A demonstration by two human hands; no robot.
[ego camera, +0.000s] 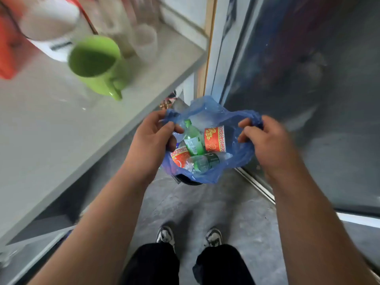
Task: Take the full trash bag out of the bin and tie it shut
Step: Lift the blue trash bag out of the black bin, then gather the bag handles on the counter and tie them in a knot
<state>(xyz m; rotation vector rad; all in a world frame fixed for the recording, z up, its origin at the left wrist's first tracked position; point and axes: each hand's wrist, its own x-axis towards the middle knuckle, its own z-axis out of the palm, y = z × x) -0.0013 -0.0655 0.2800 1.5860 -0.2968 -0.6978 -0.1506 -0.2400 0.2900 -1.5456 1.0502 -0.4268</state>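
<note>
A blue plastic trash bag (207, 112) hangs open between my hands, above the floor. Inside lie green plastic bottles (192, 138) and red paper cups (214, 138). My left hand (153, 138) pinches the bag's left edge. My right hand (267, 140) grips the bunched right edge. Only a dark sliver of the bin (188, 181) shows under the bag's near side; the rest of it is hidden.
A grey counter (61, 124) runs along the left, with a green mug (98, 64) and blurred cups on it. A dark glass door (308, 79) with a floor rail (257, 184) stands on the right. My shoes (189, 236) are on the grey floor below.
</note>
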